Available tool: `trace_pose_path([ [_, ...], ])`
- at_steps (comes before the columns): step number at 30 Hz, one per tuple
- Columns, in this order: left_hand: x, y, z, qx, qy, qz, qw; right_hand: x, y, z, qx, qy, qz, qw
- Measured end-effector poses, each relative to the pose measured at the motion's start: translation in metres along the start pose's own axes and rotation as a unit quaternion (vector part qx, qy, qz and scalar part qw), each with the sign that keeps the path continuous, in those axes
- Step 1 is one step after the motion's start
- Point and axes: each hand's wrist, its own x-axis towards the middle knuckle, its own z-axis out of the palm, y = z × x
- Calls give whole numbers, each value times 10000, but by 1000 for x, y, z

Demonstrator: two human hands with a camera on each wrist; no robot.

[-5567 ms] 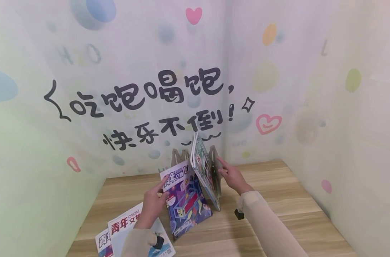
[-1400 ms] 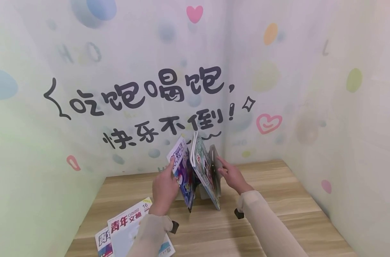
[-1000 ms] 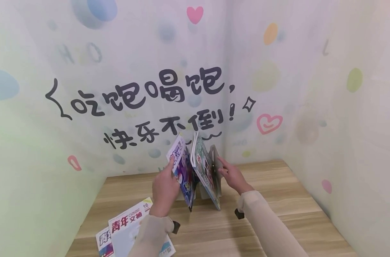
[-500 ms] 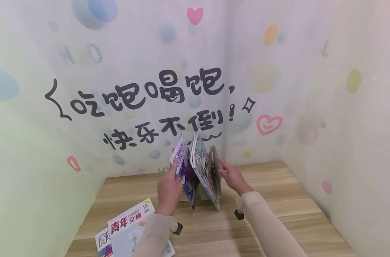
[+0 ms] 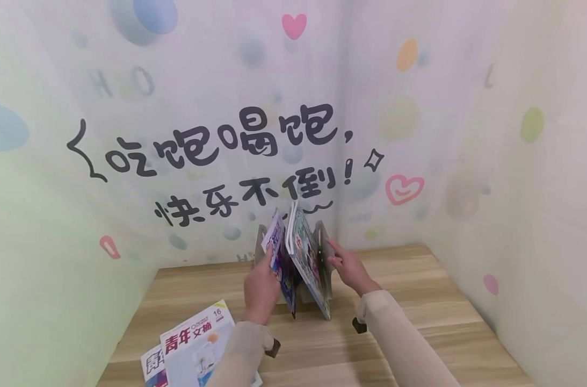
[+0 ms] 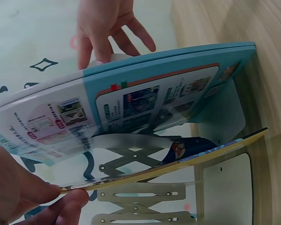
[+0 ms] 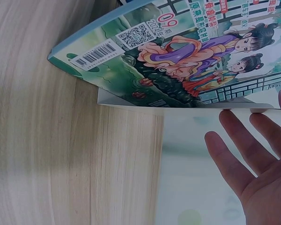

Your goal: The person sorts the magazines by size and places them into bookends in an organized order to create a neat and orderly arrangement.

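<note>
My left hand (image 5: 262, 290) pinches the near edge of a purple-covered magazine (image 5: 285, 277), thumb and finger showing on it in the left wrist view. That magazine stands tilted inside a grey expandable bookend (image 6: 136, 193) with a crisscross lattice. To its right, a thicker green-and-blue magazine (image 7: 178, 61) leans in the same bookend, its cover showing illustrated figures. My right hand (image 5: 353, 271) has its fingers extended, fingertips touching the outer face of the bookend's right end plate (image 5: 324, 244). The left end plate (image 6: 227, 187) is partly hidden behind my left hand in the head view.
Two magazines overlap flat on the wooden table (image 5: 395, 312) at the front left: a white one (image 5: 196, 338) on top, another (image 5: 153, 365) partly under it. Patterned curtain walls (image 5: 225, 80) close off the back and both sides.
The purple magazine has gone from facing forward, outside the bookend, to standing edge-on inside it. My left hand has moved right and away from me with it. My right hand stays put.
</note>
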Motion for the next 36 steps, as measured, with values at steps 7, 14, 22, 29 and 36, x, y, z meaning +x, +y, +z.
trace_pose_path([
  [7, -2, -3, 8, -33, 61, 37, 10000, 0, 1, 1, 11, 15, -9, 10000],
  [14, -5, -2, 11, 5, 214, 127, 9997, -2, -2, 1, -18, 28, -32, 10000],
  [22, -2, -3, 15, 50, 338, 195, 9992, -2, -5, 0, -58, 37, -35, 10000],
  [29, 0, -6, 21, 139, 337, 110, 9993, -1, -2, 0, -56, 59, -165, 9998],
  [36, -3, -11, 26, 279, 620, 557, 9961, -1, -2, 0, -58, 42, -138, 9999],
])
